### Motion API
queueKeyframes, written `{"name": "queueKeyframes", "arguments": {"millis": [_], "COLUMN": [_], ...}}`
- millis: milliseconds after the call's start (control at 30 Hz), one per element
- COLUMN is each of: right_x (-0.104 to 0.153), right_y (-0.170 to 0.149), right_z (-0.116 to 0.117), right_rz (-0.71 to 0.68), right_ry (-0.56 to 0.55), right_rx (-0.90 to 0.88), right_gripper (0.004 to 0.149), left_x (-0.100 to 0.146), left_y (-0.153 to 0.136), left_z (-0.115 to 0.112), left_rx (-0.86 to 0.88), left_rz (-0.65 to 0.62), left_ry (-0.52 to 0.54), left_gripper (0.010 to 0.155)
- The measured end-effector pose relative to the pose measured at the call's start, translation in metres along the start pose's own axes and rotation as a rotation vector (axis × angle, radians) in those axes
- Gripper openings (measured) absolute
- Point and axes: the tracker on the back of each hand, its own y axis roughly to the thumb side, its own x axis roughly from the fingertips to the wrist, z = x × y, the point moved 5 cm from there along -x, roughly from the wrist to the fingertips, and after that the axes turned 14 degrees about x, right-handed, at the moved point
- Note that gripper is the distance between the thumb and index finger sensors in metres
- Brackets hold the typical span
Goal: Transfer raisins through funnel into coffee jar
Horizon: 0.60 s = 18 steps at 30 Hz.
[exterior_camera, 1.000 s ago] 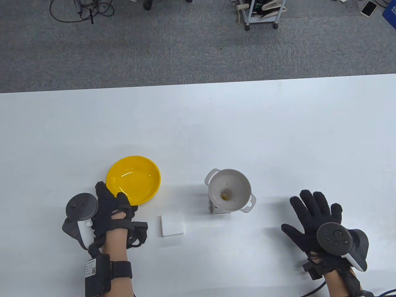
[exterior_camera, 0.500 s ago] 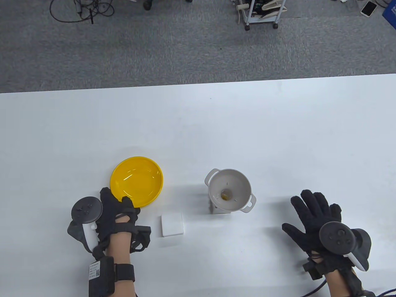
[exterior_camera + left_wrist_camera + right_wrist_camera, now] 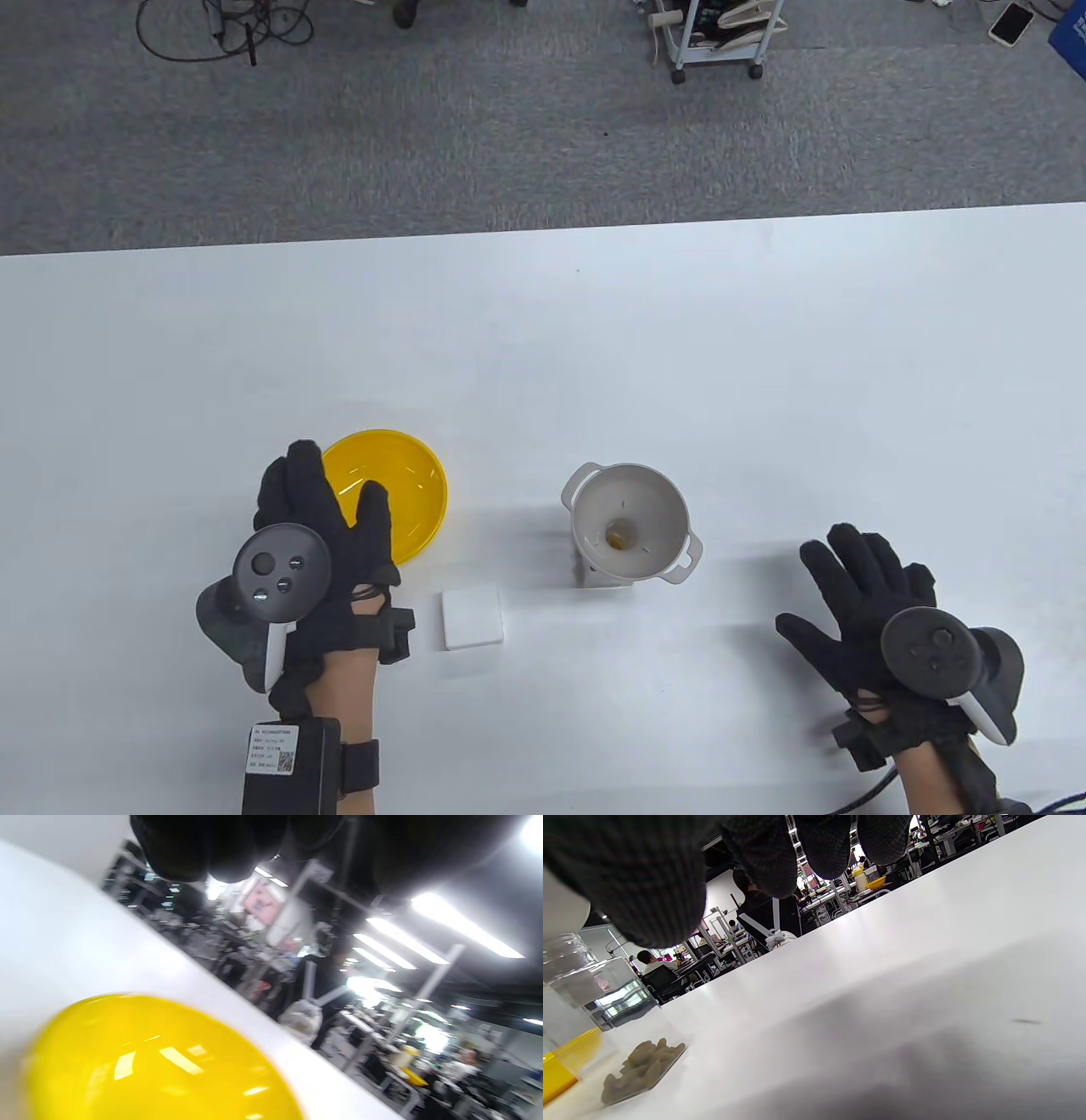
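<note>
The empty yellow bowl (image 3: 399, 488) sits on the white table left of centre, and it also fills the bottom of the left wrist view (image 3: 148, 1069). The white funnel (image 3: 628, 519) stands in the mouth of the clear jar (image 3: 598, 1014). Raisins (image 3: 642, 1065) lie on the jar's bottom. My left hand (image 3: 335, 514) is palm down with fingers spread over the bowl's near-left rim and holds nothing. My right hand (image 3: 819, 586) lies open and flat on the table to the right of the funnel, apart from it.
A small white square lid (image 3: 472, 617) lies on the table between the bowl and the funnel. The table's far edge (image 3: 543, 231) borders grey carpet with a cart (image 3: 717, 38) and cables.
My left hand has let go of the bowl's near rim after nudging it slightly right, turned palm down and spread its fingers over the bowl. My right hand has barely shifted.
</note>
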Motion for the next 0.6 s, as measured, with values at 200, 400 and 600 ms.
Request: {"name": "queueKeyframes", "arguments": {"millis": [200, 400, 600], "right_x": [0.000, 0.001, 0.002], "right_y": [-0.001, -0.004, -0.008], "right_z": [-0.001, -0.001, -0.002], "right_rz": [0.003, 0.010, 0.020], "right_ry": [-0.004, -0.005, -0.002], "right_rx": [-0.011, -0.019, -0.028], "right_gripper": [0.079, 0.079, 0.079], "left_x": [0.003, 0.007, 0.003], "left_y": [0.081, 0.117, 0.118], "left_z": [-0.024, -0.072, -0.110], "left_rx": [0.016, 0.024, 0.086], "left_rz": [-0.170, -0.162, -0.077], "left_ry": [-0.156, -0.348, -0.521], "left_gripper": [0.078, 0.072, 0.071]}}
